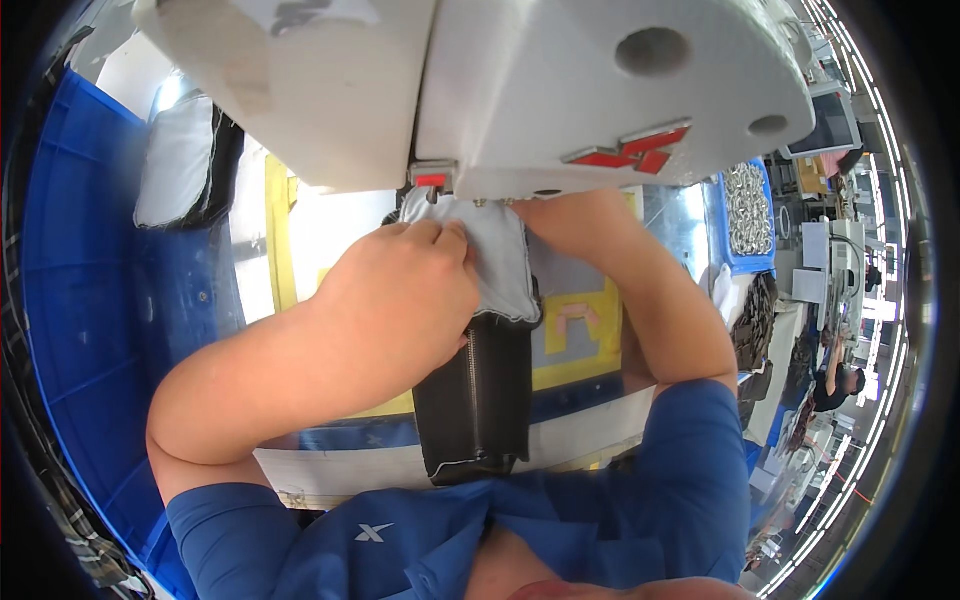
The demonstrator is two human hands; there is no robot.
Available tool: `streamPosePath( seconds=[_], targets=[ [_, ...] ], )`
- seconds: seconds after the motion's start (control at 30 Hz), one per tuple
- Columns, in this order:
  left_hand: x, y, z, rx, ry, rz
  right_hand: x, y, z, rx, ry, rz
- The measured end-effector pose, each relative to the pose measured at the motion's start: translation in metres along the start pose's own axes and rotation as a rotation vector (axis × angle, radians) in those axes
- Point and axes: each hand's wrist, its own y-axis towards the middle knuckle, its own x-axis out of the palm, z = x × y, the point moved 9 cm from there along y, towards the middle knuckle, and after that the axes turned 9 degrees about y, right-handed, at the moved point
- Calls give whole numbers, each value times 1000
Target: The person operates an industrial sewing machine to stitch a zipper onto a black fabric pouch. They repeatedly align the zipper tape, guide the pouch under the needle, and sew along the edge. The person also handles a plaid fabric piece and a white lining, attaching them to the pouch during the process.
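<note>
A white sewing machine head (600, 110) fills the upper middle. Beneath its front edge runs a zippered fabric piece, with a grey lining (500, 262) at the far end and a black part (500, 385) with a lengthwise zipper hanging toward me. My left hand (415, 280) lies over the lining's left side, its fingers curled and closed on the cloth close to the needle area. On the lining's far right edge rests my right hand (565, 222); the machine head hides its fingers. Where the needle meets the cloth is hidden too.
A blue bin (80, 240) stands at the left, beside another grey and black fabric piece (180, 165). At the right, a blue tray (768, 215) holds many metal rings. Yellow tape (280, 235) marks the work surface. Further right, a person (835, 385) is at work.
</note>
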Motion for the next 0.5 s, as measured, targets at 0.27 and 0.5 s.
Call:
streamPosePath(
  seconds=[0.27,0.5],
  targets=[
    [3,-2,4,6,35,-99,3,-1,3,79,59,5],
    [-4,2,6,38,37,72,-9,5,6,119,-3,-84]
  ],
)
